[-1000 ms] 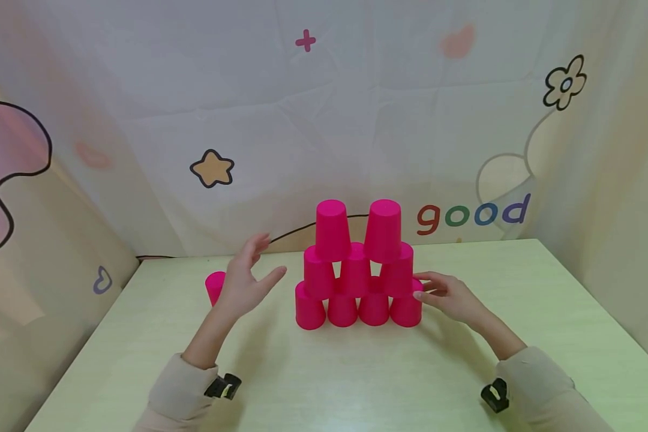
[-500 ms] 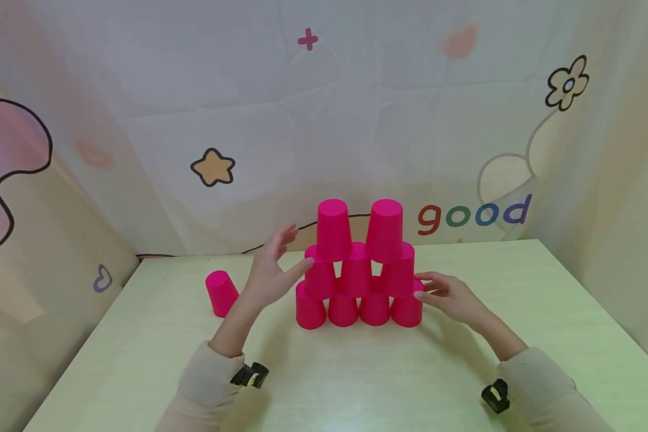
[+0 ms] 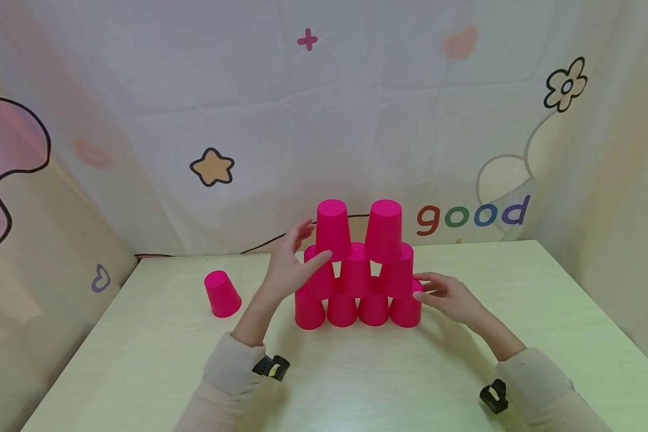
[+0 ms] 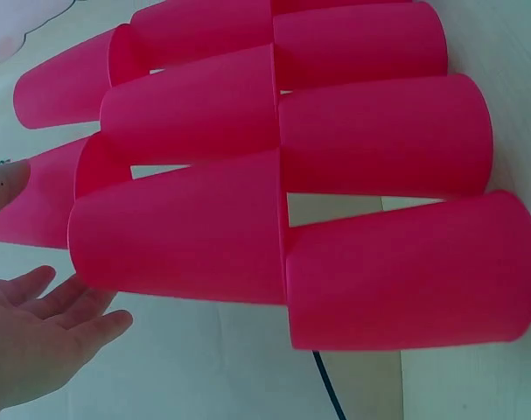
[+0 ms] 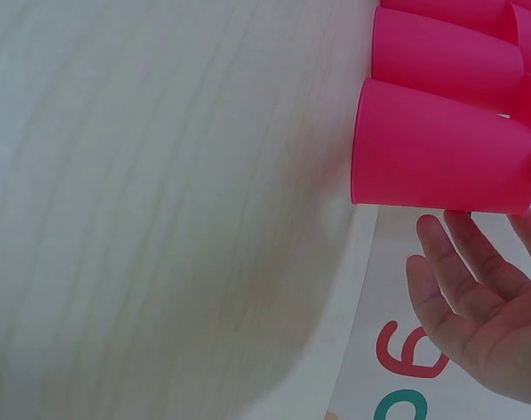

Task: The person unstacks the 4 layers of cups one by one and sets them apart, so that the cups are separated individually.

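Observation:
Pink cups stand upside down in a stepped stack: several in the bottom row, three in the middle, two on top. My left hand [image 3: 291, 267] is at the stack's left side, its thumb in front of the top-left cup [image 3: 332, 231] and its fingers spread beside it. In the left wrist view, that hand [image 4: 38, 341] is not closed round the cup. At the right end, my right hand [image 3: 450, 297] is beside the bottom-right cup [image 3: 405, 309], fingers extended. The right wrist view shows its fingers [image 5: 457, 280] close along that cup; contact is hard to tell.
A single pink cup [image 3: 222, 294] stands upside down on the pale wooden table [image 3: 367, 378], left of the stack. Behind the table hangs a printed curtain [image 3: 248, 90] with a star, a flower and the word "good".
My left hand has moved right, from near the single cup to the top-left cup of the stack, uncovering the single cup. The right hand has stayed in place.

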`<state>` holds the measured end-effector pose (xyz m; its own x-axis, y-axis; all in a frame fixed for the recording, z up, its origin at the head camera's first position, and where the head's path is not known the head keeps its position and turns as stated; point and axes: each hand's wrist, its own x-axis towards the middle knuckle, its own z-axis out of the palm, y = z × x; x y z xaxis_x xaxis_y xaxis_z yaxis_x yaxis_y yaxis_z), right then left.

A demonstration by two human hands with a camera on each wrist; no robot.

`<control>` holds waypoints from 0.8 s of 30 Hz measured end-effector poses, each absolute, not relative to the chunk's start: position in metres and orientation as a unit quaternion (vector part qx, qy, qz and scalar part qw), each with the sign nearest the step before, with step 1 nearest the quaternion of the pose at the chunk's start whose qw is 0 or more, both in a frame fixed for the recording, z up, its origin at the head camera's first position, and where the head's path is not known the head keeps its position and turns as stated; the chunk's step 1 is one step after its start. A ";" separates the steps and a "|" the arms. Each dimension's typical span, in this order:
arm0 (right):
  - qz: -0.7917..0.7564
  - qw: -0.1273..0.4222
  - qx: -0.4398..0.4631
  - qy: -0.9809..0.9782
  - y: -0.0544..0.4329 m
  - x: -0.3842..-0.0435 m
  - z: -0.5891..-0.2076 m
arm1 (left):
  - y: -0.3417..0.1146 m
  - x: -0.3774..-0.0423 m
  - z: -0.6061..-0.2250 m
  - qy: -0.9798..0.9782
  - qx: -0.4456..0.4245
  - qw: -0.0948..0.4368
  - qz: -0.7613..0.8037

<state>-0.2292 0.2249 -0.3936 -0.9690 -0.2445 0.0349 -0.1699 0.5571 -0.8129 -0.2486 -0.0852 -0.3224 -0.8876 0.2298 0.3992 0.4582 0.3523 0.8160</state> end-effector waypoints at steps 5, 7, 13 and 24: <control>-0.454 0.042 -0.115 0.882 0.226 -0.230 -0.395 | -0.077 -0.253 -0.325 -0.801 -0.218 0.093 -0.550; -0.453 0.042 -0.115 0.883 0.227 -0.231 -0.395 | -0.075 -0.253 -0.326 -0.797 -0.216 0.087 -0.558; -0.453 0.042 -0.112 0.884 0.227 -0.230 -0.395 | -0.070 -0.254 -0.327 -0.795 -0.203 0.082 -0.566; -0.451 0.043 -0.115 0.884 0.226 -0.228 -0.393 | -0.068 -0.255 -0.330 -0.796 -0.185 0.085 -0.570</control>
<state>-0.2285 0.2262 -0.3934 -0.9697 -0.2425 0.0275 -0.1647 0.5670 -0.8070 -0.2545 -0.0682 -0.3303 -0.9171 0.1977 0.3461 0.3914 0.2827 0.8757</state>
